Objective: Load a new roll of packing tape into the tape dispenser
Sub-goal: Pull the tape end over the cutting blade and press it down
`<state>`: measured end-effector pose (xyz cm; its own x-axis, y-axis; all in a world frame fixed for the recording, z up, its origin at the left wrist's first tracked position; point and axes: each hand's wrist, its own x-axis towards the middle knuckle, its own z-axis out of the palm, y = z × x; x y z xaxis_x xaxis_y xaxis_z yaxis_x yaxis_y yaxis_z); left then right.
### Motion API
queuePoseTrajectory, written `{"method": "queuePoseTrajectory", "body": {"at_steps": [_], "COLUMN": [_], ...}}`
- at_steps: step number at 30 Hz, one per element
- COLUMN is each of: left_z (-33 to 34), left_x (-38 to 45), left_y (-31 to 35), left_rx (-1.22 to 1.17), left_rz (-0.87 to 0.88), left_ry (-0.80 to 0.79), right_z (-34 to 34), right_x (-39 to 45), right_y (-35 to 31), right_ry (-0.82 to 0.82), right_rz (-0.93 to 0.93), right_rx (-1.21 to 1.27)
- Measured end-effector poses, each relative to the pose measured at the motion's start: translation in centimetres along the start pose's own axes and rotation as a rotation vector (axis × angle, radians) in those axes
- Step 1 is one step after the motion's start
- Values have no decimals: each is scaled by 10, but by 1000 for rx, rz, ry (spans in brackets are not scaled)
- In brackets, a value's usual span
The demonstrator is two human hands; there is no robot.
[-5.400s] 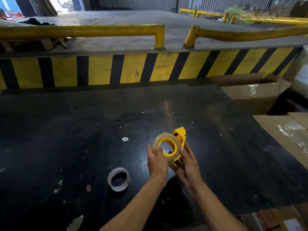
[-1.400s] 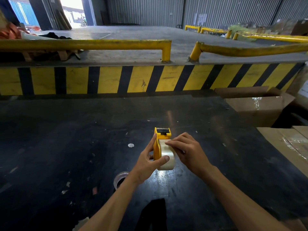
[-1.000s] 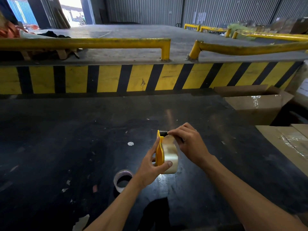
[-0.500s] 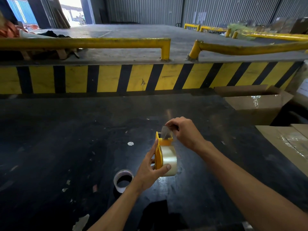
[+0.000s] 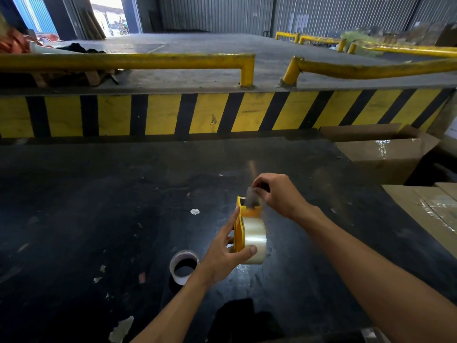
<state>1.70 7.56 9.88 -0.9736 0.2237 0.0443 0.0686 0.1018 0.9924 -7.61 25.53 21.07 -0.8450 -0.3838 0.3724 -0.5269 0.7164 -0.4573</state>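
Observation:
A yellow tape dispenser [image 5: 239, 220] stands upright above the black table [image 5: 99, 206], with a clear roll of packing tape [image 5: 254, 233] seated in it. My left hand [image 5: 226, 253] grips the dispenser and roll from the left, thumb across the roll's lower face. My right hand [image 5: 278, 194] pinches the loose tape end [image 5: 252, 198], which rises from the dispenser's front mouth. A nearly empty tape core [image 5: 184, 266] lies flat on the table to the left of my left wrist.
A yellow and black striped dock wall [image 5: 222, 112] with yellow rails [image 5: 128, 61] borders the table's far side. Cardboard boxes [image 5: 385, 154] stand at the right, a taped carton [image 5: 435, 214] nearer. Paper scraps dot the table surface.
The dispenser has been turned edge-on with the roll in it. My right hand went from the roll's top to the front mouth and drew the tape end upward.

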Motion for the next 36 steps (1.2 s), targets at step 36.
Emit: {"method": "queuePoseTrajectory", "body": {"at_steps": [36], "left_z": [-5], "left_x": [-24], "left_y": [15], "left_rx": [33], "left_rz": [28], "left_ry": [-88], "right_z": [-8], "right_x": [13], "right_y": [7], "right_ry": [-84], "right_rz": [80], "right_rx": [221]}}
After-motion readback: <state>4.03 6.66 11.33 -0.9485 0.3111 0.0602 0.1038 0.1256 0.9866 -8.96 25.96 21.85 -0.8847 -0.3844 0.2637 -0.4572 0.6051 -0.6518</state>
